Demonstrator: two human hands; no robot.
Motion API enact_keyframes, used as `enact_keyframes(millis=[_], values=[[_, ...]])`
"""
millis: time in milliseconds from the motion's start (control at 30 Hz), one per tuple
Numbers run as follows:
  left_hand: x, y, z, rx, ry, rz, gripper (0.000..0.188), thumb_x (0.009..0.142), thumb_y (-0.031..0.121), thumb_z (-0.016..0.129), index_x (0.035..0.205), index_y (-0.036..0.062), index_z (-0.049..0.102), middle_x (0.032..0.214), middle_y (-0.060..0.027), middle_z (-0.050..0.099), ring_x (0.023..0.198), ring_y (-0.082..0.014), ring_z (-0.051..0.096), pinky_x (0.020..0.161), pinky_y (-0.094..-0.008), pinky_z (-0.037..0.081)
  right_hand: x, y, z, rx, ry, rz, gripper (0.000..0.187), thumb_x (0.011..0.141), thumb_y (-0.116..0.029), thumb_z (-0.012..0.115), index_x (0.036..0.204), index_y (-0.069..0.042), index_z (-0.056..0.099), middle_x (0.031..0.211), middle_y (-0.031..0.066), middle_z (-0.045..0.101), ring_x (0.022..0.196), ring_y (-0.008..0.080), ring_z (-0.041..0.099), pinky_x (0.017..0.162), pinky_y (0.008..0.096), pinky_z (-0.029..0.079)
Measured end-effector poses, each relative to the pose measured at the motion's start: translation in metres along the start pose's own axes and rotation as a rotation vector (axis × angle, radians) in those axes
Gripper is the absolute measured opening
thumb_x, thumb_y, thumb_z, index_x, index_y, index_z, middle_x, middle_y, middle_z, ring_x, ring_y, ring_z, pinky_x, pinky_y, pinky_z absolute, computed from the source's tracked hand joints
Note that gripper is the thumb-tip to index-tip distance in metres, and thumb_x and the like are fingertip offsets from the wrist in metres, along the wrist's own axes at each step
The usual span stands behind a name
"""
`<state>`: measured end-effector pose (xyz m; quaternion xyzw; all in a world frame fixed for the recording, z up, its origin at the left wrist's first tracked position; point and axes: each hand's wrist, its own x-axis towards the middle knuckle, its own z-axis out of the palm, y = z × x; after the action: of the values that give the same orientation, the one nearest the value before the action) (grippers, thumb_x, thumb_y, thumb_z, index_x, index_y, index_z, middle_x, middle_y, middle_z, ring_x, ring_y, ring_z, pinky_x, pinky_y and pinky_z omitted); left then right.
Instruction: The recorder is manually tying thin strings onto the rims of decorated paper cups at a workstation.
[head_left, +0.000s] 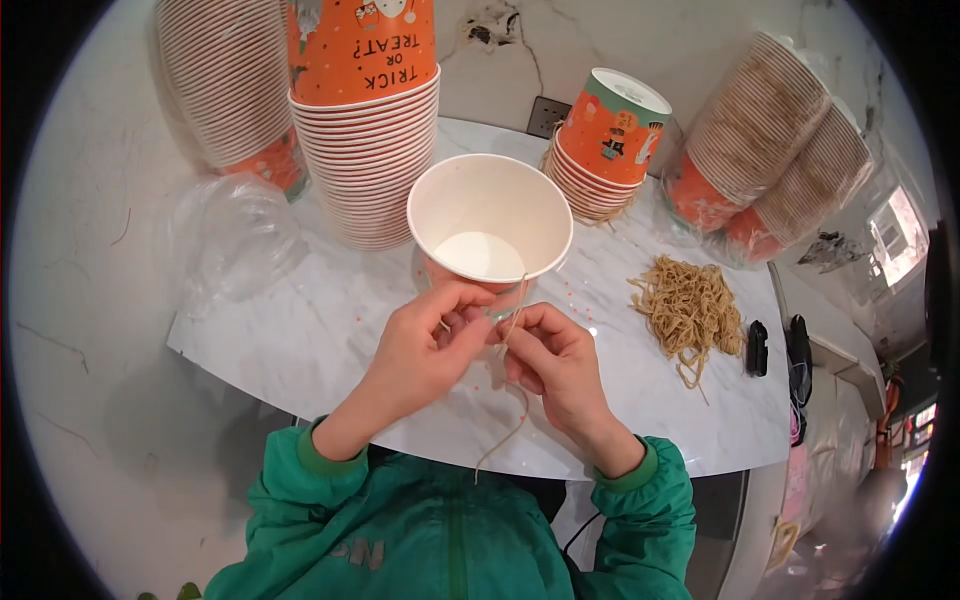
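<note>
A white-lined paper bucket [490,190] stands with its mouth up in front of me, its outside mostly hidden from above. Over its front rim hangs a strand of tan twine [523,402], whose loose end drops past the table's front edge. My right hand [560,370] pinches this twine between thumb and fingers just below the rim. Fingertip to fingertip with it, my left hand [415,345] is closed against the bucket's front; what lies between its fingers is hidden.
A tall stack of orange paper buckets [368,150] rises at the back left, beside clear plastic wrap [235,240]. Behind the bucket stands an upside-down stack [610,140]. Wrapped stacks [750,130] lean at the far right. A twine heap [685,310] and a black object [757,348] lie to the right.
</note>
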<state>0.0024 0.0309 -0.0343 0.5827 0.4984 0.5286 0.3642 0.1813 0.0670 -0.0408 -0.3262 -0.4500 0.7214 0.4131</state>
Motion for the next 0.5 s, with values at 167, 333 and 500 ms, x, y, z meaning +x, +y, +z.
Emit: enact_keyframes(millis=[167,333,500], values=[[0.011,0.004,0.005,-0.320,-0.130,-0.252,0.019,0.096,0.008,0.068,0.112,-0.0024,0.068,0.091,-0.0027,0.069,0.079,-0.0078,0.063,0.070,-0.0230,0.050,-0.004,-0.004,0.005,-0.112,-0.086,0.017,0.009,0.100,-0.006,0.059,0.106,0.000,0.063,0.082,0.0040,0.067,0.065,0.0070,0.059,0.056,0.0211,0.046],[0.027,-0.002,0.006,-0.374,-0.176,-0.187,0.013,0.093,0.009,0.071,0.103,0.0007,0.068,0.088,0.0008,0.067,0.079,-0.0057,0.061,0.064,-0.0211,0.047,0.000,0.000,-0.001,-0.138,-0.055,-0.006,0.008,0.099,-0.005,0.060,0.103,0.001,0.063,0.083,0.0037,0.066,0.065,0.0084,0.059,0.059,0.0230,0.048],[0.042,0.002,0.003,-0.351,-0.206,-0.208,0.009,0.091,0.011,0.072,0.096,0.0049,0.067,0.085,0.0041,0.064,0.078,-0.0034,0.059,0.061,-0.0182,0.042,0.004,-0.006,-0.006,-0.243,0.034,-0.063,0.008,0.098,-0.006,0.062,0.100,0.002,0.063,0.083,0.0025,0.065,0.065,0.0075,0.059,0.059,0.0228,0.048]])
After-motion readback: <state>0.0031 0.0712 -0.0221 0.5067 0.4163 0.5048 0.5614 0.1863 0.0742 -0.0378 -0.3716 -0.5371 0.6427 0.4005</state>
